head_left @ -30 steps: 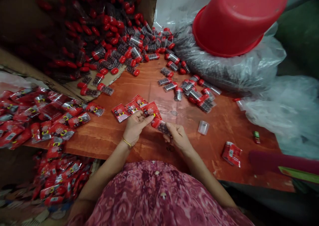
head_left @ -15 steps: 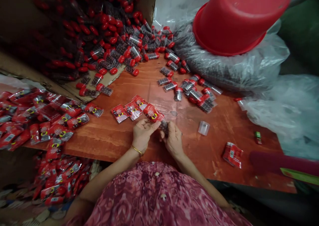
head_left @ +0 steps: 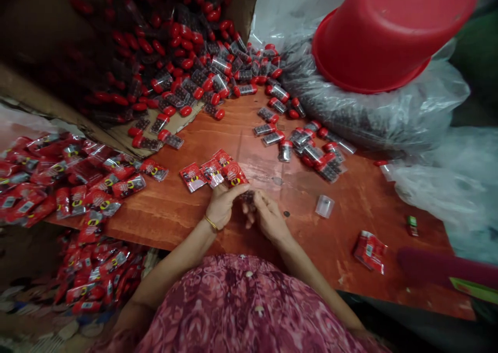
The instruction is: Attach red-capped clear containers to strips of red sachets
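My left hand (head_left: 223, 206) is closed, its thumb lying along the lower edge of a red printed packet (head_left: 234, 173). My right hand (head_left: 269, 217) is closed with fingertips on a small container of dark beads (head_left: 248, 196), between the two hands at the packet's lower end. Fingers hide much of it, and I cannot tell whether it is partly inside the packet. Just beyond my left hand lie more red packets (head_left: 192, 177) in an overlapping row. A small dark round piece (head_left: 287, 214) rests on the table right of my right hand.
A cardboard box (head_left: 39, 91) spills many red-capped containers (head_left: 182, 91) onto the wooden table (head_left: 249, 140). Filled red packets (head_left: 93, 182) are heaped at left. A red bucket (head_left: 389, 37) sits on a plastic bag (head_left: 350, 119). Rightward are a clear cap (head_left: 324, 206) and red packet (head_left: 370, 252).
The view has shifted slightly, so the table contents appear farther right. My hands and the packet have moved left over the table. The dark round piece now shows clear of my right hand.
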Demonstrator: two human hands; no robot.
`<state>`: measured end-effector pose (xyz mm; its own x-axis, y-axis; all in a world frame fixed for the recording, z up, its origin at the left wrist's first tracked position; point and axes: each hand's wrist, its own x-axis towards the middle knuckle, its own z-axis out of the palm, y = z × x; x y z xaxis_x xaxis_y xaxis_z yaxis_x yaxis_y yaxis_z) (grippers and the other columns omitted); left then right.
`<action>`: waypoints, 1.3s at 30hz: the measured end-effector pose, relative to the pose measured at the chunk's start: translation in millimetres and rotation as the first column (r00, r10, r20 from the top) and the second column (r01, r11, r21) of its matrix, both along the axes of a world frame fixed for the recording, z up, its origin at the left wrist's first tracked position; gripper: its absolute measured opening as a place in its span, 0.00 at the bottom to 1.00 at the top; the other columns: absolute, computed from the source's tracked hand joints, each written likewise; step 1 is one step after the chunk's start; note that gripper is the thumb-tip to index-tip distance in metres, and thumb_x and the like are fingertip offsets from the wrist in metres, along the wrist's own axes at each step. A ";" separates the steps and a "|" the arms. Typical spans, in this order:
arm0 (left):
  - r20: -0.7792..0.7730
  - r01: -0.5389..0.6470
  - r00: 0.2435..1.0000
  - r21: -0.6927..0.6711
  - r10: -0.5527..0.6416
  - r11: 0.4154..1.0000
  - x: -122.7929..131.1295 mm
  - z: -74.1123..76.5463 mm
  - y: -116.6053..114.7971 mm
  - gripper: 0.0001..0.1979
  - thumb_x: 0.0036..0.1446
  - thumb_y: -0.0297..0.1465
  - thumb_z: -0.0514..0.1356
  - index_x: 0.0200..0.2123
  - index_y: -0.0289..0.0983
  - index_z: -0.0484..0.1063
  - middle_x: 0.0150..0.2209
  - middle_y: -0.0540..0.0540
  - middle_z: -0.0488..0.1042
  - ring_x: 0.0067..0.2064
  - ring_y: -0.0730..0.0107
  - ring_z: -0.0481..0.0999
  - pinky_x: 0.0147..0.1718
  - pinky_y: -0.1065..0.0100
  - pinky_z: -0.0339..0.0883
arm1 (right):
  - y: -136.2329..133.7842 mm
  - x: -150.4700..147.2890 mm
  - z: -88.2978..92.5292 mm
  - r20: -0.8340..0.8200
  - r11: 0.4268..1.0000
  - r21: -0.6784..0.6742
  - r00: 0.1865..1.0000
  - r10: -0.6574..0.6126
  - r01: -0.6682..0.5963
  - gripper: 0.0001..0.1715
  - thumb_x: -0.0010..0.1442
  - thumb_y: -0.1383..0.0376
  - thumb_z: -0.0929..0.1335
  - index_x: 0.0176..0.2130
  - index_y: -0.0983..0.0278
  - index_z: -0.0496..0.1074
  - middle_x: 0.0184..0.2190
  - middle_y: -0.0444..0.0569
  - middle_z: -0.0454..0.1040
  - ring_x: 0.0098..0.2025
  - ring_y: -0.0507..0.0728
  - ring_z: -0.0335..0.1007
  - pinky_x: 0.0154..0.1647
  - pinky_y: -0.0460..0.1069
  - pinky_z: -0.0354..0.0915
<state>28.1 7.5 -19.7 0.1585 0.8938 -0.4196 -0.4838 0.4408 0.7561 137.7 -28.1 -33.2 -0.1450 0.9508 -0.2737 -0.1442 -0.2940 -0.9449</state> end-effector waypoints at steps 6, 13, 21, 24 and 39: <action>0.040 -0.017 0.999 0.027 0.016 0.999 -2.2 1.5 -2.8 0.16 0.40 0.39 0.67 0.24 0.34 0.67 0.19 0.54 0.66 0.19 0.79 0.63 0.17 0.74 0.59 | 8.6 6.5 5.2 0.016 0.995 0.097 1.000 -0.007 0.006 0.20 0.54 0.48 0.65 0.32 0.62 0.63 0.24 0.41 0.71 0.17 0.46 0.62 0.22 0.45 0.66; 0.130 -0.023 0.991 -0.110 0.038 0.994 -13.3 0.4 -12.8 0.19 0.34 0.41 0.70 0.21 0.34 0.69 0.18 0.54 0.68 0.20 0.78 0.66 0.21 0.74 0.63 | 25.2 -23.2 -8.4 0.151 0.989 0.144 0.989 0.000 -0.022 0.25 0.49 0.45 0.67 0.22 0.61 0.60 0.12 0.37 0.61 0.13 0.47 0.54 0.14 0.43 0.54; 0.036 -0.661 0.739 -0.157 0.673 0.734 -121.0 -0.3 -13.3 0.17 0.48 0.47 0.60 0.27 0.38 0.73 0.29 0.49 0.78 0.35 0.73 0.77 0.39 0.72 0.69 | 88.2 51.2 -9.7 0.797 0.838 0.545 0.338 -0.501 -0.042 0.22 0.56 0.52 0.63 0.42 0.67 0.70 0.39 0.58 0.73 0.40 0.62 0.66 0.42 0.56 0.61; -0.035 -0.698 0.715 -0.094 0.698 0.710 -128.4 -2.3 -13.9 0.25 0.48 0.54 0.55 0.29 0.36 0.74 0.30 0.46 0.78 0.35 0.71 0.77 0.39 0.70 0.69 | 105.0 79.5 -25.2 0.860 0.845 0.510 0.127 -0.494 -0.161 0.22 0.58 0.60 0.61 0.48 0.71 0.68 0.48 0.64 0.69 0.47 0.66 0.63 0.46 0.59 0.59; -0.969 0.423 0.079 0.245 0.234 0.872 -65.5 -28.4 45.2 0.09 0.53 0.35 0.57 0.33 0.46 0.78 0.53 0.45 0.71 0.63 0.46 0.52 0.59 0.42 0.33 | 46.9 51.3 -45.4 0.856 0.786 0.517 0.189 -0.481 -0.338 0.22 0.60 0.63 0.60 0.52 0.67 0.64 0.53 0.61 0.66 0.52 0.64 0.62 0.49 0.60 0.59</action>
